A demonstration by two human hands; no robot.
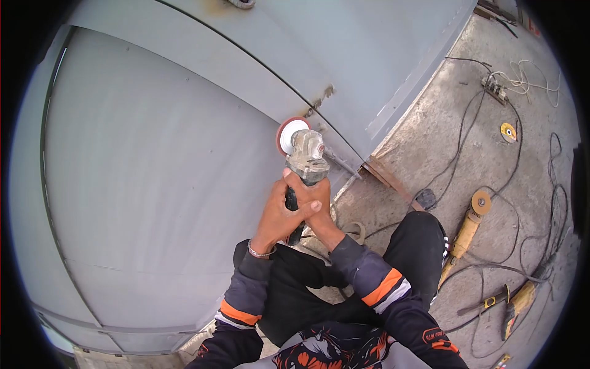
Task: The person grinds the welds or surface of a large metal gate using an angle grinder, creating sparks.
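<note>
Head view: L hand [278, 220] and R hand [314, 200] are both clenched round the black handle [290, 200] of a dusty grey angle grinder [306, 157], R stacked above L, prob. to steady it. Its red-rimmed white disc [288, 134] sits against the large grey sheet-metal panel [153, 184], just beside a dark curved seam [270, 71]. A yellow-bodied grinder [466, 232] lies on the concrete floor [430, 111] to the right, well apart, among black cables [460, 147].
</note>
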